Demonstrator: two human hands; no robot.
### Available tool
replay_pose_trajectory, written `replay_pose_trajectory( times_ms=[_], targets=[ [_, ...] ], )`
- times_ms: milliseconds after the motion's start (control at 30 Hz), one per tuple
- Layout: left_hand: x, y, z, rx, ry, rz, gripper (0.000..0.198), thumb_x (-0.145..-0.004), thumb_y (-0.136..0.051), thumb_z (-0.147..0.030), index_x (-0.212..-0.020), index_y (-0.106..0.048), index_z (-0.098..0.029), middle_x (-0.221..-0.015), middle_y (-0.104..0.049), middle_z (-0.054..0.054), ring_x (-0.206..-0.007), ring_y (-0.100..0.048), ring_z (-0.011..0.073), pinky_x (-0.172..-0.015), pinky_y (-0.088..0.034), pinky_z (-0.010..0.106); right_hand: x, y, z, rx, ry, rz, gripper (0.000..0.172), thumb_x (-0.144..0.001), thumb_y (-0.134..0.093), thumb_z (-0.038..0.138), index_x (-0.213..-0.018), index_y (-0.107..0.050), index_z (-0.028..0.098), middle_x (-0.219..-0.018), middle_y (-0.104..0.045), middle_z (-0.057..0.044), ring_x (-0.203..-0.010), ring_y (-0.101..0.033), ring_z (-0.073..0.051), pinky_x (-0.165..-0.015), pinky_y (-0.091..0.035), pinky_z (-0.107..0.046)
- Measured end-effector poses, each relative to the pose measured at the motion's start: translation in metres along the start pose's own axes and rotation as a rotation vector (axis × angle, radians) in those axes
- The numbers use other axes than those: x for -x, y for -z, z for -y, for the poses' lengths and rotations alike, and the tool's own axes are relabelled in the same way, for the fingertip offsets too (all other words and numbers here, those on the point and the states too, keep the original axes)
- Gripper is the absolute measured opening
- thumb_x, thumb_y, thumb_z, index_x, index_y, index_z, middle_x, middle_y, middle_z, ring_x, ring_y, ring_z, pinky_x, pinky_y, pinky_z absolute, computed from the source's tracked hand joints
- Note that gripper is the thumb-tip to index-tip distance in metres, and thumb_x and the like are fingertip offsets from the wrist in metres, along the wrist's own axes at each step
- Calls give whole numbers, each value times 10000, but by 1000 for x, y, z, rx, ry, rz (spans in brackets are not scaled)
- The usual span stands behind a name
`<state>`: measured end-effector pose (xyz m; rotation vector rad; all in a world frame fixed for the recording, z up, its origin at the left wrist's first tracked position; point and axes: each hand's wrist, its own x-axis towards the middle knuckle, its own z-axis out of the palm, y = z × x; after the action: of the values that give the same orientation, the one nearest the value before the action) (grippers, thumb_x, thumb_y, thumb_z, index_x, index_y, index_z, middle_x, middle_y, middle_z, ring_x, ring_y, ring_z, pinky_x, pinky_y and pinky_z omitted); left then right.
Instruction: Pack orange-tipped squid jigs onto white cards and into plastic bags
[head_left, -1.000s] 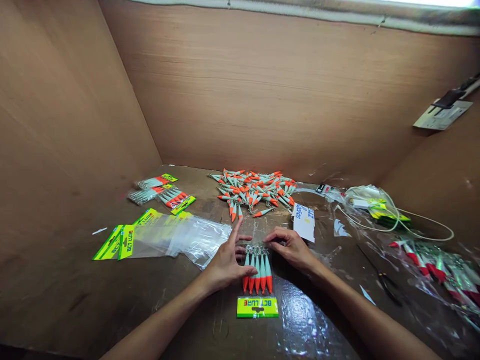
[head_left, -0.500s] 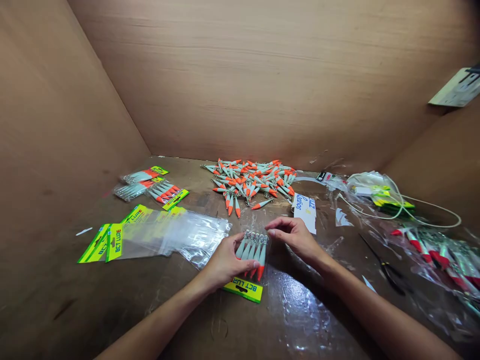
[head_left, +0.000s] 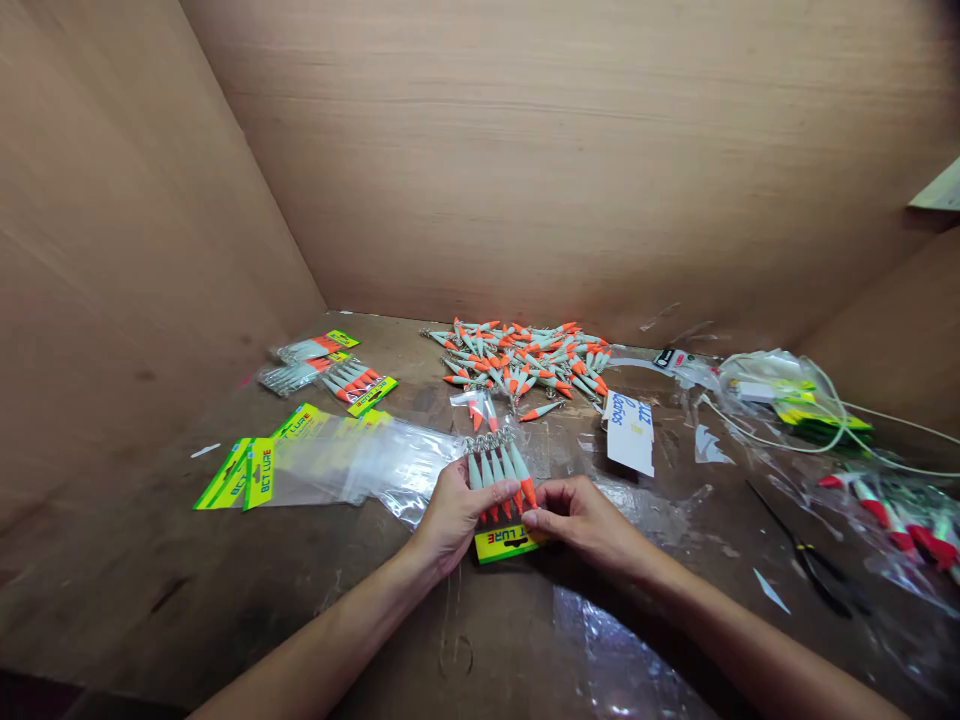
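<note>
Near the middle of the table, my left hand (head_left: 456,515) is closed round a clear packet of fishing lures (head_left: 496,470), its thumb lying across them. Several pale lures with orange ends sit side by side in it, hooks pointing away from me. The packet's yellow-green header card (head_left: 499,545) faces me, partly covered. My right hand (head_left: 581,520) pinches the packet's right side, close to the orange tips and the card. Beyond the hands lies a heap of loose lures (head_left: 525,355). Flat bags with header cards (head_left: 322,460) are fanned out left of my left hand.
Filled lure packets (head_left: 352,380) are stacked at the back left. A handwritten white card (head_left: 630,435) lies right of the heap. Farther right are a white cord (head_left: 832,400), black pliers (head_left: 810,560) and red-tipped lures (head_left: 892,515) in plastic. Wooden panels (head_left: 525,150) enclose the table.
My right hand has come down from the hook end to the packet's lower right side. The packet has tilted and moved slightly up. The view has shifted a little.
</note>
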<state>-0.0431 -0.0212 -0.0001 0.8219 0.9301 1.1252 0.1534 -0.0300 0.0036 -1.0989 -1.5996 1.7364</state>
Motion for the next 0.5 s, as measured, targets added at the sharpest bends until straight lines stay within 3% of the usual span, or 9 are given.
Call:
replay_pose_trajectory(
  times_ms=[233,367,500],
  targets=[
    [1,0,-4,-43,-52,-34,417,-732,-829,-408,-1025,-702,-138,-986,-755,79,-838,-709,218,-784,-555,306,-4,-7,2,-31,79,-10,406,-920,-591,524,-998,-758,163,-905,-731,-36,-814,-641,-194,-757,-478,-285],
    [3,1,-5,-151,-84,-29,412,-721,-835,-387,-1027,-712,-140,-967,-760,75,-824,-705,224,-742,-555,295,-6,-10,-5,-11,112,-95,422,-940,-564,520,-886,-760,149,-784,-697,-17,-712,-588,-158,-682,-441,-256],
    [4,1,-7,-191,-92,-7,380,-750,-814,-373,-1028,-704,-139,-979,-756,79,-840,-702,228,-758,-557,302,-8,-17,-14,-2,121,-186,404,-937,-566,521,-851,-719,157,-808,-680,-22,-733,-572,-159,-683,-439,-251]
  ],
)
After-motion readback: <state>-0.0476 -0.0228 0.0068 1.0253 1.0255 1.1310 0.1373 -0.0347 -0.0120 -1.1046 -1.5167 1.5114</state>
